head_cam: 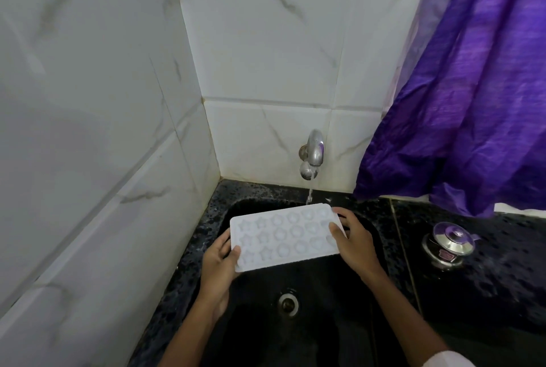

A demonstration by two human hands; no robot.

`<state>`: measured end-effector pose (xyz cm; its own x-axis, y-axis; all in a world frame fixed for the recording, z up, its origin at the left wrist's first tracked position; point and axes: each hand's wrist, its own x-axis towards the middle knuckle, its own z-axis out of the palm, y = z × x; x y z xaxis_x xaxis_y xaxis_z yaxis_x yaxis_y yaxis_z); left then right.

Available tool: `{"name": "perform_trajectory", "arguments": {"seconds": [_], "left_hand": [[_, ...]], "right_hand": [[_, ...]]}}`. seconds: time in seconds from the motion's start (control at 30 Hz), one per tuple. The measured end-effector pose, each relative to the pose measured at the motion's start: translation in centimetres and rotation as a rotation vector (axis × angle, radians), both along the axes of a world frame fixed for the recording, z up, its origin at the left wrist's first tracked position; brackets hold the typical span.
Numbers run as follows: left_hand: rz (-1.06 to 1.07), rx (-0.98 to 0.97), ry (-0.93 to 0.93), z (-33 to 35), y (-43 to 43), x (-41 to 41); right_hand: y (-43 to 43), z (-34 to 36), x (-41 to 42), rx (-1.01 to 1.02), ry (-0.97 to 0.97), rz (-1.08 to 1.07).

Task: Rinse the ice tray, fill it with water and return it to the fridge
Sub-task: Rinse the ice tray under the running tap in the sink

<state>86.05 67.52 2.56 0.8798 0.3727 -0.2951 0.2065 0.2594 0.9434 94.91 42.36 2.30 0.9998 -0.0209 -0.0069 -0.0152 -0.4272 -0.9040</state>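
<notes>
Head view: both hands hold the ice tray (285, 236) level over the sink (310, 292), left hand (220, 263) gripping its near-left end, right hand (353, 241) its right end, so the tap's (313, 153) stream meets the far edge, probably to rinse the cavities.

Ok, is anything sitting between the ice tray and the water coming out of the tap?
Nothing visible. The left hand and right hand hold the ice tray by its short ends over the sink, and the stream from the tap drops through open air to the tray's far edge.
</notes>
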Motion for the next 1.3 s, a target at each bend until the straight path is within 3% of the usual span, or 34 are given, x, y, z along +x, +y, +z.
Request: {"name": "perform_trajectory", "arguments": {"seconds": [0.23,0.63,1.3], "left_hand": [[0.006,0.035,-0.02,0.6,0.9,1.4],[0.019,0.116,-0.054,-0.3,1.6,1.5],[0.041,0.163,-0.074,-0.5,1.3,1.0]], "right_hand": [[0.7,1.5,2.4,-0.194,-0.107,0.144],[1.5,0.9,4.2,-0.446,-0.034,0.301],[2.0,1.4,5.3,-0.565,-0.069,0.34]]}}
